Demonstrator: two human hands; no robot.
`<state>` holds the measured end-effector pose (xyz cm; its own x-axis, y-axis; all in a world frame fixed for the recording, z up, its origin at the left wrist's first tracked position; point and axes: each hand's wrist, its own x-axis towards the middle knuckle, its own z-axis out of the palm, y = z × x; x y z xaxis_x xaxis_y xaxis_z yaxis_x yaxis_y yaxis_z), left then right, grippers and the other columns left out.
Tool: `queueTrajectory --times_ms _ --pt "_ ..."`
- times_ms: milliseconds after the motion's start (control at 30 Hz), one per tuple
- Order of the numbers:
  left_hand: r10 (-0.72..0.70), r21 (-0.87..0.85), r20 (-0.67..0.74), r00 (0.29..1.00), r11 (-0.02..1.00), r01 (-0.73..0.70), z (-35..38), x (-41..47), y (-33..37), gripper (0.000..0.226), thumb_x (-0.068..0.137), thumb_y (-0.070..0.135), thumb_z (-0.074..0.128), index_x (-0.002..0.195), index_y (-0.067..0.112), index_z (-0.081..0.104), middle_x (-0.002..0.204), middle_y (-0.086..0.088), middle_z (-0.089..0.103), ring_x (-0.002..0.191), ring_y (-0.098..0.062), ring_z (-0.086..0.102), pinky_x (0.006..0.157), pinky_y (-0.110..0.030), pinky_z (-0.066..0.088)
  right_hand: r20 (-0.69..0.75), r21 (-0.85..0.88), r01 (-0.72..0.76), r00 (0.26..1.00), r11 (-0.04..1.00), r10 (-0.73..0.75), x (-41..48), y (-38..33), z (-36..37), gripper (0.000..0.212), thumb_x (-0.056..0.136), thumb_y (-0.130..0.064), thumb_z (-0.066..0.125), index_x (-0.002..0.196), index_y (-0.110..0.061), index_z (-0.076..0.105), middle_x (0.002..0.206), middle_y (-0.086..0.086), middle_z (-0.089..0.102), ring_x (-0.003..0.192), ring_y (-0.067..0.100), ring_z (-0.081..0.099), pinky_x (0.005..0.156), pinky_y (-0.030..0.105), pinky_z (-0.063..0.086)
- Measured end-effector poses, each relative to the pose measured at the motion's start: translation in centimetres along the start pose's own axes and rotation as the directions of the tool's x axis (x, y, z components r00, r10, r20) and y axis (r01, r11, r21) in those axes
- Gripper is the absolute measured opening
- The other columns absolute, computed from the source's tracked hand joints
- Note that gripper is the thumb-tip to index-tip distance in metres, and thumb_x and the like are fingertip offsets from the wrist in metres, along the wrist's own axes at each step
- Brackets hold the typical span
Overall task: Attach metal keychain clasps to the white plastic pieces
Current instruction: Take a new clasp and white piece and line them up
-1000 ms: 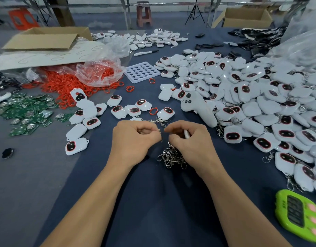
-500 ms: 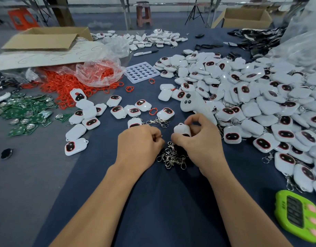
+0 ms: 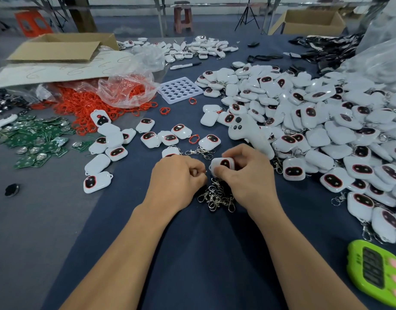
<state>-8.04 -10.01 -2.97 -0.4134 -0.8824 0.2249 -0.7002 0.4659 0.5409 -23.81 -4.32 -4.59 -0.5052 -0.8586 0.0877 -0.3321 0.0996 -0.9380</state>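
My right hand (image 3: 248, 180) grips a white plastic piece (image 3: 222, 164) with a dark oval face ringed in red, turned face up. Close to its left, my left hand (image 3: 178, 177) pinches a small metal clasp ring (image 3: 205, 172) between thumb and finger, almost touching the piece's corner. A pile of loose metal clasps (image 3: 217, 195) lies on the dark blue cloth just below both hands. Several more white pieces (image 3: 169, 137) lie in front of the hands, and a large heap of white pieces (image 3: 326, 121) covers the right side.
Red rubber rings (image 3: 85, 104) spill from a plastic bag at the left, beside green circuit boards (image 3: 33, 139). A white holed tray (image 3: 180, 89) sits at centre back. A white controller-shaped object (image 3: 248, 133) lies by the heap. A green timer (image 3: 376, 271) rests at the lower right.
My right hand has lifted a white piece out of its closed fist and rotated it face up. My left hand stayed put, still pinching a clasp.
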Motion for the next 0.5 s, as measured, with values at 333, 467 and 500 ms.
queueTrajectory --times_ms 333,467,500 --pt "0.097 -0.015 0.022 0.995 0.995 -0.097 -0.08 0.1 -0.35 0.006 0.078 0.016 0.069 0.072 0.014 0.069 0.064 -0.002 0.06 0.077 -0.02 0.051 0.062 -0.029 0.041 0.061 -0.016 0.077 0.995 0.997 -0.076 0.29 0.32 0.12 0.02 0.089 -0.019 0.073 0.093 -0.039 0.074 0.084 -0.027 0.072 0.079 -0.004 0.067 0.067 0.006 0.046" --pt "0.092 -0.007 0.031 0.995 0.996 -0.091 -0.11 0.19 -0.33 0.004 0.078 0.017 0.069 0.074 0.018 0.07 0.065 0.0 0.062 0.077 -0.019 0.052 0.061 -0.031 0.044 0.037 -0.014 0.081 0.996 0.997 -0.081 0.25 0.24 0.17 0.018 0.092 -0.019 0.073 0.098 -0.036 0.074 0.089 -0.032 0.07 0.085 -0.007 0.066 0.07 0.004 0.045" --pt "0.093 -0.004 0.032 0.995 0.996 -0.093 -0.12 0.21 -0.35 0.005 0.079 0.017 0.069 0.074 0.019 0.07 0.065 0.0 0.062 0.077 -0.019 0.052 0.061 -0.031 0.044 0.043 -0.01 0.082 0.996 0.997 -0.081 0.26 0.24 0.16 0.017 0.092 -0.019 0.073 0.099 -0.035 0.075 0.088 -0.032 0.07 0.084 -0.008 0.066 0.069 0.004 0.044"
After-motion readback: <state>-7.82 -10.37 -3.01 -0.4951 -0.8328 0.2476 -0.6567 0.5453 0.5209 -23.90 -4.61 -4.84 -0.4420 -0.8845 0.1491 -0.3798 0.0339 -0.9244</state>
